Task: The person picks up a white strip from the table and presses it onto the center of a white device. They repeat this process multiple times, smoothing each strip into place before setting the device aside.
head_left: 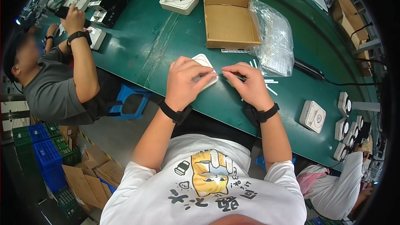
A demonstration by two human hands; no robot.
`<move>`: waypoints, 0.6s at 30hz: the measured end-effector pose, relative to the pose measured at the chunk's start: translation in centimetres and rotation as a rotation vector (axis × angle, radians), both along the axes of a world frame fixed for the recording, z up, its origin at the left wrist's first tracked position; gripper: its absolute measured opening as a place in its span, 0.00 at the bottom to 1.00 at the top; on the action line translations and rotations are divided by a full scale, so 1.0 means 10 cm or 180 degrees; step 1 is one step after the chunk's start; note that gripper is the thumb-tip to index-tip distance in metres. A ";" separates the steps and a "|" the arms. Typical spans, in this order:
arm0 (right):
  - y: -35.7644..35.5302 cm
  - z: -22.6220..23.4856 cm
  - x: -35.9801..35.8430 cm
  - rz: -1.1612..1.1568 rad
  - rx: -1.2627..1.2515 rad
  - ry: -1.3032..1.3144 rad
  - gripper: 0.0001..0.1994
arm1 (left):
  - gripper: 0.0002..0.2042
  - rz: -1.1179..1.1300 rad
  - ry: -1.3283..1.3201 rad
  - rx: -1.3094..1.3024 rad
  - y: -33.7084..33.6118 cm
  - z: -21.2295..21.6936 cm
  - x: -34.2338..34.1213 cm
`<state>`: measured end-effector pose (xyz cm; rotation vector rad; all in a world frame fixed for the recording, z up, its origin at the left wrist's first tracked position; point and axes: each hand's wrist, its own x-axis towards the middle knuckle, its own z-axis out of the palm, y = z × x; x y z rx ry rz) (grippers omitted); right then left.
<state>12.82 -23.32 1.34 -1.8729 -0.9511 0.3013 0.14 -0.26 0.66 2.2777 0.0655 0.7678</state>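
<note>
My left hand [185, 80] is closed in a pinch over a white square device with rounded corners [203, 59], which lies on the green table and is partly covered by that hand. Just to the right, my right hand [246, 84] is also pinched, its fingertips a little apart from those of the left. Whatever sits between the fingers of either hand is too small or hidden to name. Several thin white strips [271, 82] lie scattered beside my right hand, some partly under it.
An open cardboard tray [231, 43] and clear plastic bags [275, 37] lie beyond my hands. More white devices [179, 1] stand on the table [137, 37], several at the far right. A black cylindrical tool [308, 70] trails a cable. A co-worker [58, 83] sits left, another person [333, 183] right.
</note>
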 end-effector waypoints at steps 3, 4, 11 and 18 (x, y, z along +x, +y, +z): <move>0.06 -0.03 -0.05 0.0003 0.0260 0.0562 0.10 | 0.09 -0.0163 -0.0091 0.0102 -0.12 -0.03 0.00; 0.06 -0.03 -0.06 0.0006 0.0257 0.0555 0.10 | 0.09 -0.0160 -0.0098 0.0099 -0.13 -0.03 -0.01; 0.00 -0.01 -0.04 0.0003 0.0280 0.0982 0.06 | 0.09 -0.0123 0.0040 -0.0076 -0.14 -0.04 -0.05; 0.01 -0.09 -0.02 0.0234 0.0124 0.1133 0.05 | 0.10 -0.0155 0.0017 0.0260 -0.14 0.03 -0.04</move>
